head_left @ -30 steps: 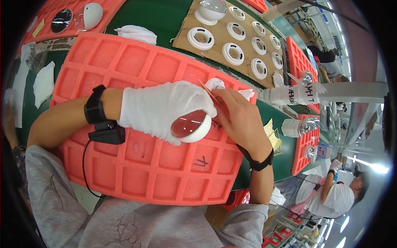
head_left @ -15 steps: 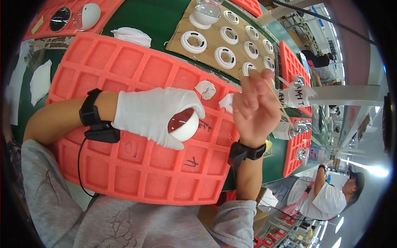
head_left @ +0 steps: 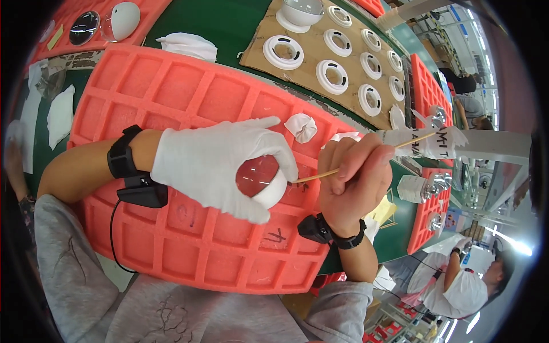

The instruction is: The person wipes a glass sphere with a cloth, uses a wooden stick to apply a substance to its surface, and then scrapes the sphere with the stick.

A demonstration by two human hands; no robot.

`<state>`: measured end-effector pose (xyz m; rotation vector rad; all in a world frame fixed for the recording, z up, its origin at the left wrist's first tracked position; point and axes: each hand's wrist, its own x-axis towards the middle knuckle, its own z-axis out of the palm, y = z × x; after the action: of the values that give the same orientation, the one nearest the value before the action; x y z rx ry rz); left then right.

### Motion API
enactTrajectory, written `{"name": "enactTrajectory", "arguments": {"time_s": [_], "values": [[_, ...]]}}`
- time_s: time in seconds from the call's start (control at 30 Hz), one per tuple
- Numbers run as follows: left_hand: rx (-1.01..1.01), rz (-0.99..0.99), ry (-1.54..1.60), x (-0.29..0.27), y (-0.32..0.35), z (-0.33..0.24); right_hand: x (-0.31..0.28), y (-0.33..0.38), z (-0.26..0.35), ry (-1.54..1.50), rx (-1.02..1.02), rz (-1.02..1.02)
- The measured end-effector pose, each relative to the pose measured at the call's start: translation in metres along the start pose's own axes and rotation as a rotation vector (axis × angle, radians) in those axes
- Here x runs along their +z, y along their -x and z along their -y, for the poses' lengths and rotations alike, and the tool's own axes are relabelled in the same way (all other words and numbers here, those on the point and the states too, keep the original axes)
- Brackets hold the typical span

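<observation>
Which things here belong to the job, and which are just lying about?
In use:
gloved left hand, gripping a white-and-clear ball;
bare right hand, holding a thin wooden stick;
red foam tray beneath.

Apparently lying about:
crumpled white wad on the tray;
white cloth beyond it;
yellow paper;
white rings on cardboard, possibly related.

The gloved left hand (head_left: pixel 223 168) cups, fingers (head_left: pixel 284 159) curved; the bare right hand (head_left: pixel 355 180) pinches; left forearm (head_left: pixel 86 163) nearly level, right forearm (head_left: pixel 359 264) nearly upright.
</observation>
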<state>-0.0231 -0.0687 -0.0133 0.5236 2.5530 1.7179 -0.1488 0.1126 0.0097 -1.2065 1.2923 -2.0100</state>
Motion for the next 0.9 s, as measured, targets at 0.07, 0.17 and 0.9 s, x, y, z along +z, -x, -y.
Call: {"name": "enactTrajectory", "arguments": {"time_s": [0.07,0.17,0.9], "values": [[-0.043,0.024,-0.02,-0.001,-0.001,-0.003,0.005,0.002,-0.003,0.131,-0.041,-0.038],[-0.117,0.018,-0.022,0.001,0.0,-0.008,0.003,0.006,-0.004,0.186,-0.051,-0.007],[-0.022,0.04,-0.017,-0.003,-0.006,-0.006,-0.002,0.006,-0.01,0.028,0.35,0.081]]}}
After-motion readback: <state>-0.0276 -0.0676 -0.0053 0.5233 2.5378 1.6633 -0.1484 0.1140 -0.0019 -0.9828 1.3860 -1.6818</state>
